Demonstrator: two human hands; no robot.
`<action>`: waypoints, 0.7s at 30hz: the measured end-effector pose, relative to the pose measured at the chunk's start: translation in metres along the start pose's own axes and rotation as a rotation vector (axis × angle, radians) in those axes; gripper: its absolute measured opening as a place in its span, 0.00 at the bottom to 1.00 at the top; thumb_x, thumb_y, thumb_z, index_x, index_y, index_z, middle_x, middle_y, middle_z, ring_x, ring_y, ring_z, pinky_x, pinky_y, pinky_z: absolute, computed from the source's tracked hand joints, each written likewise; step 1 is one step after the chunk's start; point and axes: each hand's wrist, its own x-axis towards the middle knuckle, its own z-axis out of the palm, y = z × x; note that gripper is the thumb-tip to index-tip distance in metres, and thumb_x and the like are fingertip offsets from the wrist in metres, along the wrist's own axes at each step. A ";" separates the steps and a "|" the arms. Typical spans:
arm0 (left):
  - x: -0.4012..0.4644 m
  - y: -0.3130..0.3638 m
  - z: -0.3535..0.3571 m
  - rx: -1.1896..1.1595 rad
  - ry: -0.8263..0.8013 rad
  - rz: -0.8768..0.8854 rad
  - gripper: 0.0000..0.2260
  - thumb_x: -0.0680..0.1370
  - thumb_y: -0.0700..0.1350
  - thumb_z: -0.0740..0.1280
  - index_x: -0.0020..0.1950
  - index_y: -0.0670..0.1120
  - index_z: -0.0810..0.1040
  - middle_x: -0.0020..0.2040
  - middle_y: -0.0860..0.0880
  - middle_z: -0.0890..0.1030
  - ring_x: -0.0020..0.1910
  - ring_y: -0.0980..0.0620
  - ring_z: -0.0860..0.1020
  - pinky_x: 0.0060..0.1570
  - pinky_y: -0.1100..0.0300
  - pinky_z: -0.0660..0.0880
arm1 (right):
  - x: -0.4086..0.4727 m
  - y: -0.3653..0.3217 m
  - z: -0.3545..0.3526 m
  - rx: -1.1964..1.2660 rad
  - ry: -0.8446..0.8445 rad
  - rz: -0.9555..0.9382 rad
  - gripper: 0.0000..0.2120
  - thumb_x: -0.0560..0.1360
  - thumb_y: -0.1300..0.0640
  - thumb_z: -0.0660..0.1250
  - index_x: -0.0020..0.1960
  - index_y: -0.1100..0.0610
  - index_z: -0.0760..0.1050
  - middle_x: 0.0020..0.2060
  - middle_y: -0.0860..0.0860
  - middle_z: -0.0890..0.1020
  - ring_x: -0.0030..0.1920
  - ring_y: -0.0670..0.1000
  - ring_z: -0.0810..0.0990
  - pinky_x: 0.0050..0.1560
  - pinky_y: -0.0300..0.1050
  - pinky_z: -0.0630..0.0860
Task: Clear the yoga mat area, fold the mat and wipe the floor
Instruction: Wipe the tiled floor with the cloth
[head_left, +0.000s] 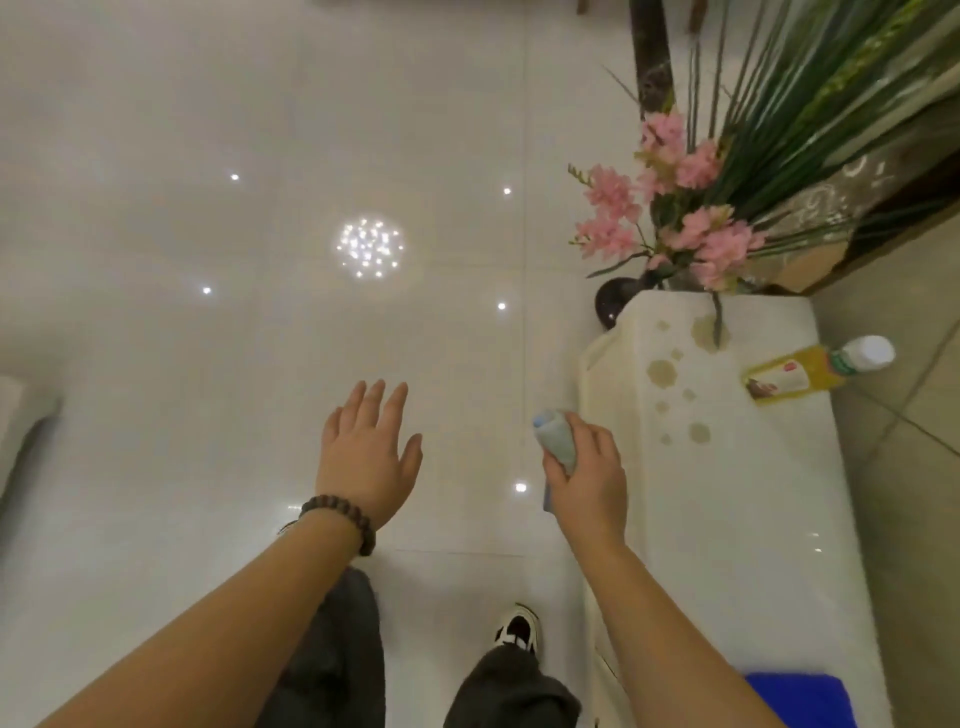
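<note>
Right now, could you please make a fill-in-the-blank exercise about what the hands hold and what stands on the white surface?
1. The right hand grips a rolled light blue ____.
2. The left hand, fingers spread, wears a beaded ____ on its wrist.
3. The bottle of yellow liquid lies on its side on the white bench and has a ____ cap.
4. The flowers beside the bench are ____.

Missing words: cloth; bracelet; white; pink

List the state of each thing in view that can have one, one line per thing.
Left hand: open, fingers spread, holding nothing, above the floor.
Right hand: gripping a rolled light-blue cloth.
Yellow plastic bottle with white cap: capped, lying on its side on the white ledge.
White ledge: spotted with yellowish stains.
Glossy white tiled floor: bare, reflecting ceiling lights.
Blue folded item: lying on the ledge; what it is cannot be told.
</note>
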 end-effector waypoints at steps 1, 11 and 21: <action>0.007 -0.018 -0.006 -0.009 0.006 -0.015 0.27 0.82 0.57 0.52 0.79 0.51 0.49 0.79 0.48 0.52 0.78 0.47 0.48 0.76 0.48 0.49 | 0.008 -0.021 0.013 -0.011 -0.006 -0.008 0.23 0.74 0.56 0.68 0.68 0.54 0.70 0.57 0.53 0.74 0.51 0.55 0.77 0.51 0.50 0.76; 0.111 -0.190 -0.031 -0.104 -0.013 -0.041 0.27 0.82 0.55 0.51 0.79 0.50 0.48 0.79 0.48 0.52 0.78 0.48 0.47 0.76 0.50 0.48 | 0.076 -0.183 0.169 -0.003 -0.038 -0.018 0.21 0.74 0.56 0.68 0.67 0.53 0.71 0.56 0.52 0.74 0.53 0.54 0.76 0.54 0.52 0.74; 0.259 -0.272 0.056 -0.136 -0.047 -0.145 0.27 0.82 0.56 0.50 0.79 0.51 0.48 0.79 0.48 0.52 0.78 0.48 0.47 0.76 0.50 0.47 | 0.203 -0.172 0.307 -0.055 -0.081 -0.001 0.20 0.76 0.51 0.66 0.68 0.50 0.70 0.57 0.49 0.74 0.54 0.50 0.75 0.54 0.46 0.74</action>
